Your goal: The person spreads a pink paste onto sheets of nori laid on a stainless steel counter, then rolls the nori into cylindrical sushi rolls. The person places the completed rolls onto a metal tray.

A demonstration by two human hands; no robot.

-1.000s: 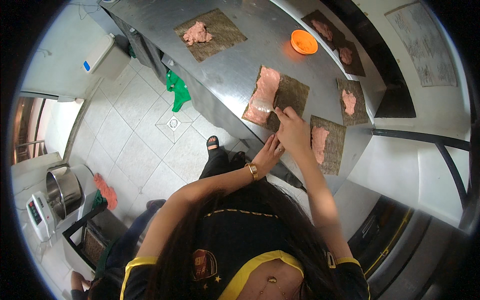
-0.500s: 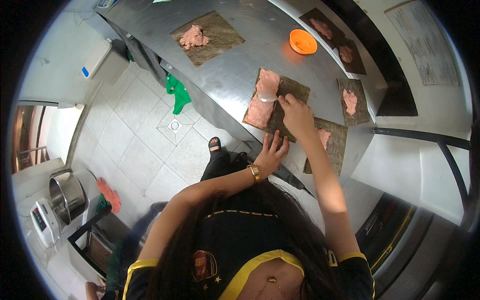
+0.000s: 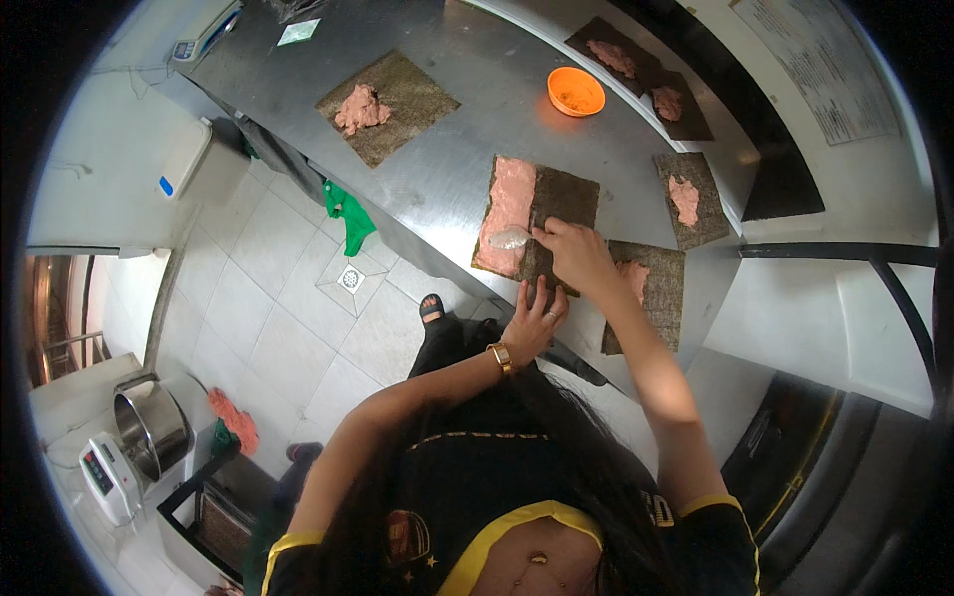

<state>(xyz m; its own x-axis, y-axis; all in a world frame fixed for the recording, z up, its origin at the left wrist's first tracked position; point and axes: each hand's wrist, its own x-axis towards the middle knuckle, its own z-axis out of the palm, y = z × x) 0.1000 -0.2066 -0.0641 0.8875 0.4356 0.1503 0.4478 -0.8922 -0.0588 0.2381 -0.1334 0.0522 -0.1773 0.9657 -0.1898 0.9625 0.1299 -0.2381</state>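
A dark nori sheet (image 3: 571, 194) lies on the steel counter with a strip of pink minced paste (image 3: 512, 189) spread along its left side. My right hand (image 3: 576, 256) is closed round the handle of a spoon (image 3: 509, 238), whose bowl rests on the lower part of the strip. With fingers stretched out, my left hand (image 3: 534, 320) touches the sheet's near edge. Close to my right forearm, another nori sheet (image 3: 658, 313) carries some pink paste (image 3: 633, 278), partly hidden by that arm.
Farther left on the counter (image 3: 447, 60), a nori sheet (image 3: 407, 94) holds a lump of paste (image 3: 363, 109). An orange bowl (image 3: 576, 91) stands at the back. Other paste-topped sheets (image 3: 696, 223) lie to the right. A green cloth (image 3: 348, 219) hangs at the counter's front edge.
The spoon has moved along the paste strip toward me, in my right hand. The strip looks more even. My left hand stays at the sheet's near edge; the whole view has shifted slightly.
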